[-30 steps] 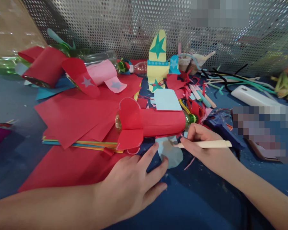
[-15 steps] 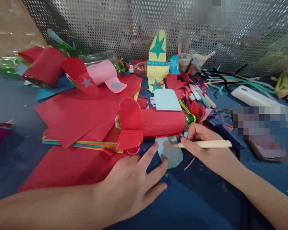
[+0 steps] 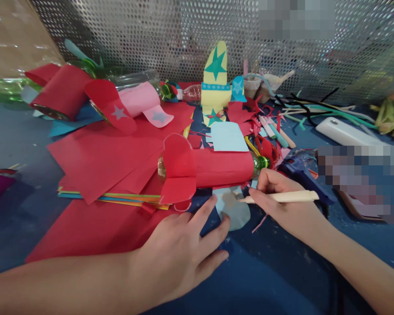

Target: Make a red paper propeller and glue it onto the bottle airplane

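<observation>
My right hand (image 3: pixel 279 197) is closed on a cream-coloured marker (image 3: pixel 293 196), its tip at a pale blue paper piece (image 3: pixel 236 216) with a greyish patch. My left hand (image 3: pixel 187 245) lies with fingers spread, fingertips at the left edge of that paper. Just beyond both hands a bottle wrapped in red paper (image 3: pixel 221 168) lies on its side, its green neck (image 3: pixel 261 162) to the right. Red rounded fins (image 3: pixel 178 157) are at its left end, and a light blue paper (image 3: pixel 230 136) stands out from its far side.
Red sheets (image 3: pixel 111 153) lie stacked at left. Behind are other paper-covered bottles, one with a yellow fin (image 3: pixel 216 65), by a perforated metal screen (image 3: pixel 144 35). At right are markers (image 3: pixel 277 131), a white device (image 3: pixel 348 131), a blue object (image 3: pixel 308 179) and a partly blurred phone-like object.
The marker in my right hand has shifted very slightly to the right. My left hand and the wrapped bottle have stayed in place.
</observation>
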A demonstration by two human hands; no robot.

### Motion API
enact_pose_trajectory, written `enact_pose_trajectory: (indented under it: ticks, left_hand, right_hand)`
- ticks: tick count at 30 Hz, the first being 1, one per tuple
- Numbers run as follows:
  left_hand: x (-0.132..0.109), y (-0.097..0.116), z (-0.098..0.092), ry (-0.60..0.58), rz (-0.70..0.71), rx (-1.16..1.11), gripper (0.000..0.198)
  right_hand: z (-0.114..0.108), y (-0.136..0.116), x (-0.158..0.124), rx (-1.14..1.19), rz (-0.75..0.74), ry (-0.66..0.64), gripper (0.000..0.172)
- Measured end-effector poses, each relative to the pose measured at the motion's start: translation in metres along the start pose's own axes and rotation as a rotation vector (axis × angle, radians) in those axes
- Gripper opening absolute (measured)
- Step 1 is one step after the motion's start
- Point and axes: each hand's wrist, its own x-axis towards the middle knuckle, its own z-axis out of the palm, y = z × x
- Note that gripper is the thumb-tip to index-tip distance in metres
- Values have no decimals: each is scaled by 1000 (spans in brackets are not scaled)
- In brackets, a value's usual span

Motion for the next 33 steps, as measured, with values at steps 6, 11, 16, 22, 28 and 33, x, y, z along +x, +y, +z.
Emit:
enact_pose_trajectory:
  ticks: [6, 11, 16, 22, 28, 33]
  left_hand:
    - [0, 0, 0, 12, 3, 6, 35]
    - [0, 1, 1, 2, -6, 13, 34]
    - [0, 1, 0, 4, -1, 5, 35]
    - [-1, 0, 0, 4, 0, 18, 35]
    - [0, 0, 1, -9, -2, 11, 35]
    - [0, 1, 0, -24, -1, 13, 36]
  right_hand:
    - [0, 2, -1, -4, 1, -9, 23]
    - [1, 2, 0, -18, -1, -4, 23]
    - [0, 2, 0, -10, 11, 0, 24]
    - [0, 3, 0, -20, -6, -8, 24]
    - [0, 3, -1, -24, 0, -19, 24]
    - [0, 2, -1, -38, 21, -27, 25]
